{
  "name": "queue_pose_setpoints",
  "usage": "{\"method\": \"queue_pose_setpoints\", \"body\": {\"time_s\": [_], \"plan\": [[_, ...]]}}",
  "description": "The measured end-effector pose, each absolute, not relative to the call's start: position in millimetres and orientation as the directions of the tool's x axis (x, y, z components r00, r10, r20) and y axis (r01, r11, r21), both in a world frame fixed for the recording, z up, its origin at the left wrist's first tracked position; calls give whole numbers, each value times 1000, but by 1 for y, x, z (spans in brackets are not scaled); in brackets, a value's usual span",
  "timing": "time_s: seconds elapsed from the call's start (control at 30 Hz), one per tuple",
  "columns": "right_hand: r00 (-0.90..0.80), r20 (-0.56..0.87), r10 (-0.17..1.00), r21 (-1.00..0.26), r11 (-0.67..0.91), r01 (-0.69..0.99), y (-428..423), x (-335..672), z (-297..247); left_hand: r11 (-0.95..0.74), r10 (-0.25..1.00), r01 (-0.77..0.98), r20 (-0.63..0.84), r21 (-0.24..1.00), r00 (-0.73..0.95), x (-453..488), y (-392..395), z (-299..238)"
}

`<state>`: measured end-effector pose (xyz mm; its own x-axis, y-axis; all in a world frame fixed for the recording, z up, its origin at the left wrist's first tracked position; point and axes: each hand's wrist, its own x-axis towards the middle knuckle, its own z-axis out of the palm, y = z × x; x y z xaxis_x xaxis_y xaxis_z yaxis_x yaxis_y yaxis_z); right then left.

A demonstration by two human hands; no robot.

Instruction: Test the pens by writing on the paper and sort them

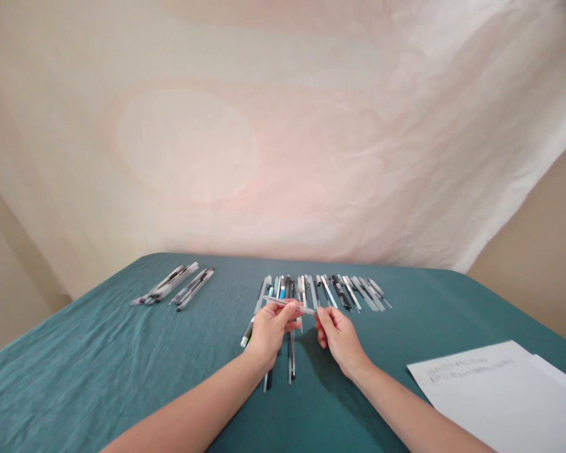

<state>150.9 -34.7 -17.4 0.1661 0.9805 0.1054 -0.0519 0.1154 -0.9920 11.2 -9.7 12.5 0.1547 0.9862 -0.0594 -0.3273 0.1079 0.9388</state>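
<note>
My left hand (270,330) and my right hand (338,338) hold one slim grey pen (288,304) between them, just above the table. The left fingers pinch its left part and the right fingertips pinch its right end. The pen lies roughly level, over a row of several pens (330,290) laid side by side on the teal tablecloth (99,377). A few more pens (291,355) lie under and between my hands, partly hidden by them.
A second, smaller group of pens (175,286) lies at the far left of the cloth. White paper sheets (495,396) with faint handwriting rest at the near right. A pale wrinkled sheet (283,138) hangs behind the table.
</note>
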Motion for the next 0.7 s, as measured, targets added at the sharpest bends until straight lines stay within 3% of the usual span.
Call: {"method": "queue_pose_setpoints", "body": {"time_s": [0.17,0.37,0.57,0.7], "plan": [[159,77,984,-987,98,-125,-32,151,-17,95,987,-284,-53,954,152,12,-3,17],[-20,-30,999,-988,-33,-154,-31,152,-14,70,981,-256,-19,964,193,10,-3,12],[65,50,997,-996,54,-75,-34,148,-16,92,978,-284,-32,954,208,8,-4,13],[71,50,996,-992,58,-111,-34,148,-16,90,980,-300,-32,950,195,6,-5,11]]}}
